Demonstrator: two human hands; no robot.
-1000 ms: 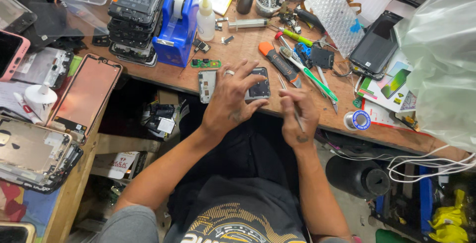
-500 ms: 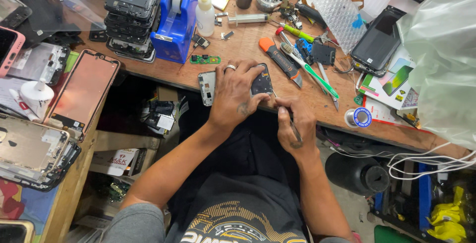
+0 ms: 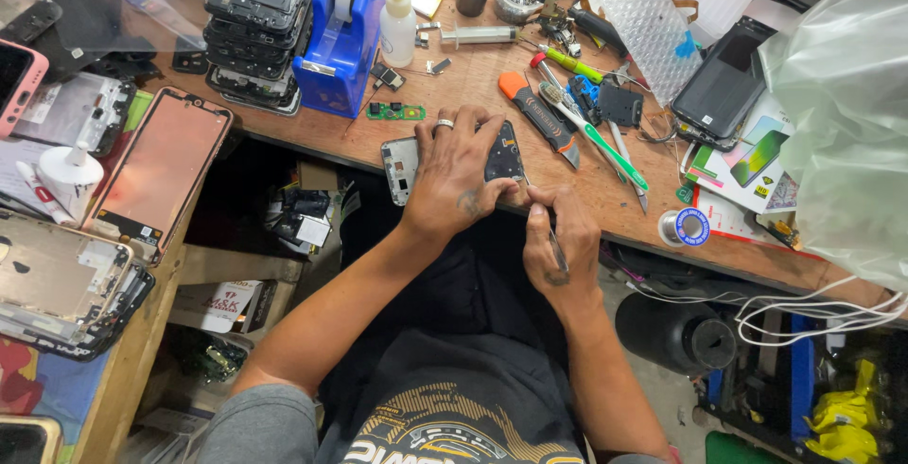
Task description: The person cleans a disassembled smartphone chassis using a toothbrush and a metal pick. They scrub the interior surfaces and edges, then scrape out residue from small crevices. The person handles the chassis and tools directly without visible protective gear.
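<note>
Beyond our fingers [image 3: 492,201] the bench [image 3: 369,147] was crowded: an orange-handled knife [image 3: 541,122] and a green-handled tool [image 3: 605,147] lay just to their right, a small green circuit board [image 3: 395,111] and the blue tape dispenser [image 3: 342,34] further out to the left. A bare strip of wood ran left of our fingers toward the copper-coloured phone panel [image 3: 161,169]. Right of them, open wood reached as far as the solder spool [image 3: 685,227]. Nearer than our fingers, past the bench edge, nothing stood above our lap.
</note>
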